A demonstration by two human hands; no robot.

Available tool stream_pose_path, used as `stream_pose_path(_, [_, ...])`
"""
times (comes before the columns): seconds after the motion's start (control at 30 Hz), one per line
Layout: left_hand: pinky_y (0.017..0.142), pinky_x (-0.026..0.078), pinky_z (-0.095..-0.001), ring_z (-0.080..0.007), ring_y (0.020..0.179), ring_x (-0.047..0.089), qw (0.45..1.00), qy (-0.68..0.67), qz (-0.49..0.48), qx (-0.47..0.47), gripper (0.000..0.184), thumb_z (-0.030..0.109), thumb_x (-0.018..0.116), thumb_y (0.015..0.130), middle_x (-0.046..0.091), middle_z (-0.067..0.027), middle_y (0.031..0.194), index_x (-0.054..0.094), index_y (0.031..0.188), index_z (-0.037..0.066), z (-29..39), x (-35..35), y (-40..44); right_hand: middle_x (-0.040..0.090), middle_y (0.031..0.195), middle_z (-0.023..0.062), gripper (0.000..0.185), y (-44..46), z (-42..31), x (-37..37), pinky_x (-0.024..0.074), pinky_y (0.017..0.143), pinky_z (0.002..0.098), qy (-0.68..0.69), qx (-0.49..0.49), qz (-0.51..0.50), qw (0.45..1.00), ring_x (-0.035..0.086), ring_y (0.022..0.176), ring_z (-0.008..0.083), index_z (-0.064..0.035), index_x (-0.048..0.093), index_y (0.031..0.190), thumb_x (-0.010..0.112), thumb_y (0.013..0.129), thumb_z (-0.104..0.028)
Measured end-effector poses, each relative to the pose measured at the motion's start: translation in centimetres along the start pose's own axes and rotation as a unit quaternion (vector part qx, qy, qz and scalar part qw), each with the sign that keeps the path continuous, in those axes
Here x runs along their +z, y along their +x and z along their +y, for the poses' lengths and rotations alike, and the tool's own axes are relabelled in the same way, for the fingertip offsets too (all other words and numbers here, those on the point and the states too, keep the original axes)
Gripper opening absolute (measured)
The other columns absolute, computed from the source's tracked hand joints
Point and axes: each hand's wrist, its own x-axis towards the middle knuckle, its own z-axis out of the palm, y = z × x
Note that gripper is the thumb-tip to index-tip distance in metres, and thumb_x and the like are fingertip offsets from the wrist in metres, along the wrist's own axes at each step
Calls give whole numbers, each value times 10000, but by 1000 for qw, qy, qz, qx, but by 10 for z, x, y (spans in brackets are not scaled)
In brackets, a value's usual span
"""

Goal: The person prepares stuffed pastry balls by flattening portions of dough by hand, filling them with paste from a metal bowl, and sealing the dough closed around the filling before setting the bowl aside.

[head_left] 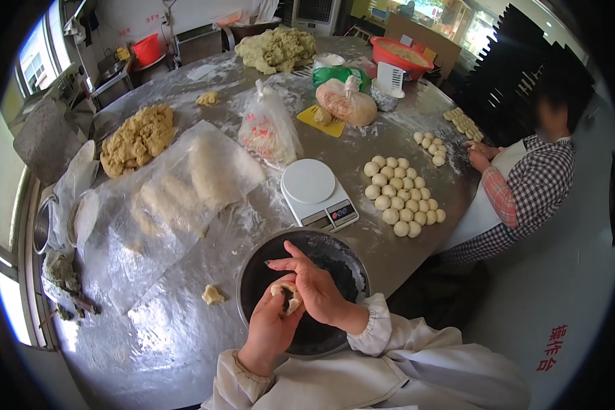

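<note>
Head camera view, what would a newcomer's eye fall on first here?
Likely the left hand, cupping a piece of dough with dark filling over the dark bowl, the right hand against it. Next, the pale dough balls massed right of the white scale. Then the large lump of dough towards the far edge of the table.

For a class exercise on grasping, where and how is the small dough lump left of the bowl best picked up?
Probably pinch the dough lump by its sides, thumb against fingertips, from above: it sits low and alone on the table, clear of the bowl. The left hand is nearer.
</note>
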Motion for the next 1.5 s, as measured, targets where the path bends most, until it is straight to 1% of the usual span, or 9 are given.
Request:
stream_pose_path(0.13, [1096, 389, -456, -264, 1226, 538, 999, -39, 36, 11, 460, 376, 307, 1072, 583, -132, 1257, 521, 1262, 14, 0, -3, 2, 696, 985, 96, 83, -5, 6, -2, 431, 1030, 420, -77, 78, 86, 990, 586, 1160, 298, -29, 613, 979, 633, 919, -83])
stream_pose_path(0.23, [1096, 386, -442, -269, 1141, 580, 997, -55, 60, -3, 475, 408, 299, 1072, 618, -132, 1160, 541, 1212, 25, -1, -8, -1, 649, 944, 131, 231, -13, 23, -11, 492, 894, 406, -209, 28, 68, 975, 606, 999, 335, -51, 625, 974, 705, 767, 14])
stream_pose_path(0.43, [988, 458, -391, -221, 1105, 577, 995, -61, 76, -1, 431, 371, 325, 1077, 623, -105, 1146, 549, 1231, 36, -8, -13, -4, 654, 1134, 111, 298, -20, -3, -18, 413, 1053, 444, -69, 33, 25, 997, 536, 1235, 317, -56, 597, 1171, 667, 904, -168])
stream_pose_path(0.53, [1006, 455, -390, -221, 1146, 563, 998, -38, 58, -9, 434, 371, 308, 1080, 590, -97, 1222, 516, 1281, 48, -11, -14, -4, 629, 1210, 130, 461, -20, -6, -19, 341, 1114, 471, -54, -92, -42, 993, 491, 1300, 330, -38, 522, 1316, 576, 978, -347])
stream_pose_path(0.7, [1046, 451, -393, -246, 1278, 501, 998, 30, 43, -33, 438, 405, 280, 1080, 495, -80, 1388, 419, 1416, 161, -12, 5, -14, 579, 1345, 109, 614, -32, -5, -3, 261, 1113, 551, -190, -139, -70, 969, 410, 1380, 369, -49, 495, 1357, 453, 989, -539])
stream_pose_path(0.9, [1053, 445, -386, -241, 1279, 499, 993, 111, 35, -33, 425, 366, 316, 1081, 491, -82, 1396, 412, 1418, 125, -9, 9, -20, 610, 1299, 85, 505, -34, -8, -1, 259, 1118, 553, -194, -137, -61, 970, 422, 1376, 359, -63, 534, 1295, 473, 1003, -472])
stream_pose_path(1.2, [1054, 444, -372, -255, 1270, 504, 996, 72, -13, 52, 369, 29, 336, 1013, 500, -145, 1362, 429, 1369, 21, -22, -3, -13, 682, 1146, 93, 221, -36, -19, 14, 333, 1096, 540, -162, -119, 26, 979, 475, 1335, 377, -57, 578, 1165, 588, 958, -132])
stream_pose_path(1.4, [1131, 358, -389, -240, 1338, 447, 997, 44, 20, 67, 386, 102, 335, 1056, 470, -126, 1418, 379, 1435, 40, -18, 24, -13, 700, 1088, 121, 166, -22, -18, 15, 332, 1136, 466, -60, -36, 92, 993, 565, 1249, 360, -26, 576, 1065, 458, 1034, -140])
stream_pose_path(1.5, [1128, 342, -387, -237, 1326, 450, 987, 98, 7, 124, 406, 220, 340, 1075, 455, -136, 1434, 376, 1420, 8, -15, 44, -18, 703, 1097, 150, 325, -10, -24, 15, 398, 1086, 370, 222, 174, 139, 949, 644, 1123, 261, 28, 562, 1182, 385, 1072, -221])
